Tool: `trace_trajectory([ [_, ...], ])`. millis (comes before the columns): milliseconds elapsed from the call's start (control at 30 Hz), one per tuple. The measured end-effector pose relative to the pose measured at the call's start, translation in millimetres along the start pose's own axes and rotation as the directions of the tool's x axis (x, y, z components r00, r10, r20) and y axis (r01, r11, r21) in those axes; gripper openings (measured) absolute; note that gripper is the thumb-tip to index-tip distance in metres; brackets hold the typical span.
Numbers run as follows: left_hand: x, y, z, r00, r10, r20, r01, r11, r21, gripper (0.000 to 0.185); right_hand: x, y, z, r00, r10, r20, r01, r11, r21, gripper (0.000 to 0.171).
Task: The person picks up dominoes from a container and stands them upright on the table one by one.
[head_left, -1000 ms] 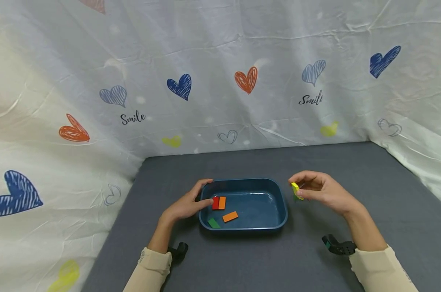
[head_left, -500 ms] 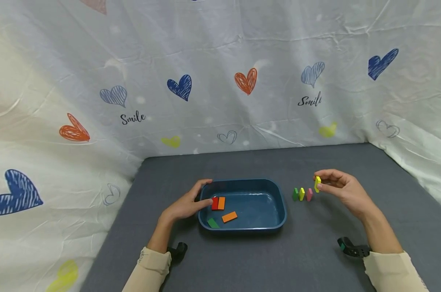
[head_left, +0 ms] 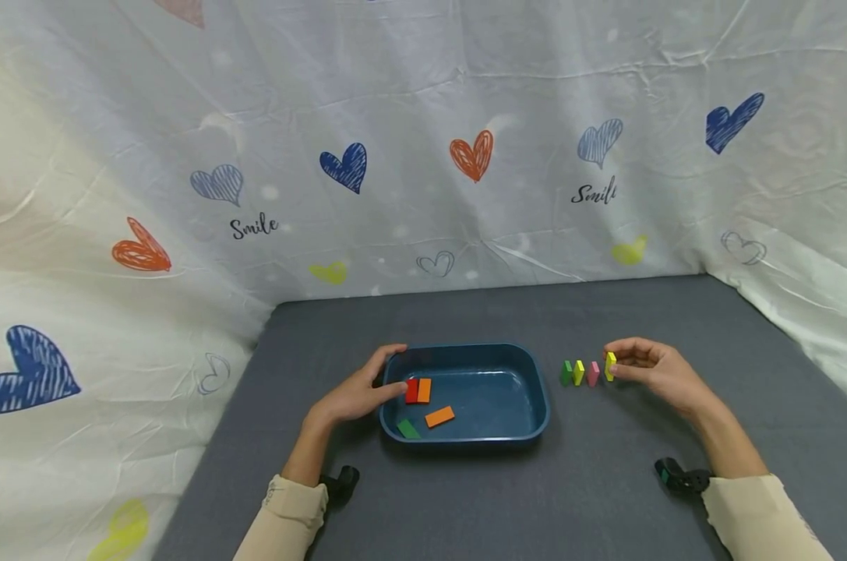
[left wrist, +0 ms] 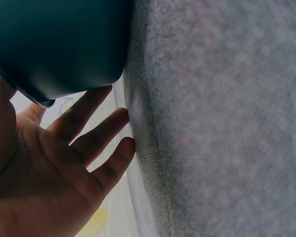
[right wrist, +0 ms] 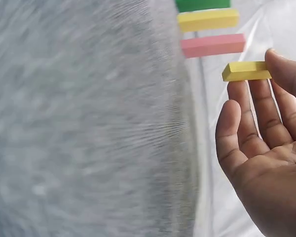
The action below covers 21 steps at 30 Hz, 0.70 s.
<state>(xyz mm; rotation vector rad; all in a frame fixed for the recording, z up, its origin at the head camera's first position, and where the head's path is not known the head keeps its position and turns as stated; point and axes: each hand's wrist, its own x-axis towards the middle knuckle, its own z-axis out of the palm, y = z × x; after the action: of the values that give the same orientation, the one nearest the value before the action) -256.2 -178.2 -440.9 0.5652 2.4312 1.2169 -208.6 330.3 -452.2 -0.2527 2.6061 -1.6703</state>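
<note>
Pinching grip: right hand (head_left: 658, 372) nips the yellow block (head_left: 609, 365) upright at the row's 3 o'clock end.
Left hand (head_left: 356, 393), fingers relaxed, steadies the blue tray (head_left: 535, 389).

Bare hands, cream sleeves

Both forearms wear cream long sleeves (head_left: 760, 510); a small black wrist-mounted camera (head_left: 682, 477) sits by each cuff.

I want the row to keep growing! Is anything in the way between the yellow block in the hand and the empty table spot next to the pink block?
Nothing visible is. The right hand pinches the yellow block upright just right of the pink block, with only a small bare gap of grey table between them.
</note>
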Motion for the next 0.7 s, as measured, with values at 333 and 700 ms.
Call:
trace_trajectory([
  [333, 0.0, -0.9, -0.4, 1.0, -0.007, 0.0, 0.007, 1.0, 0.004, 0.066, 5.1, 6.5, 1.2, 0.996, 0.069, 0.053, -0.067, 0.997, -0.036, 0.043],
  [700, 0.0, -1.0, -0.5, 1.0, 0.002, 0.004, -0.002, 1.0, -0.007, 0.067, 6.7, 9.3, 4.0, 0.997, 0.059, 0.058, -0.055, 0.996, -0.074, 0.038],
])
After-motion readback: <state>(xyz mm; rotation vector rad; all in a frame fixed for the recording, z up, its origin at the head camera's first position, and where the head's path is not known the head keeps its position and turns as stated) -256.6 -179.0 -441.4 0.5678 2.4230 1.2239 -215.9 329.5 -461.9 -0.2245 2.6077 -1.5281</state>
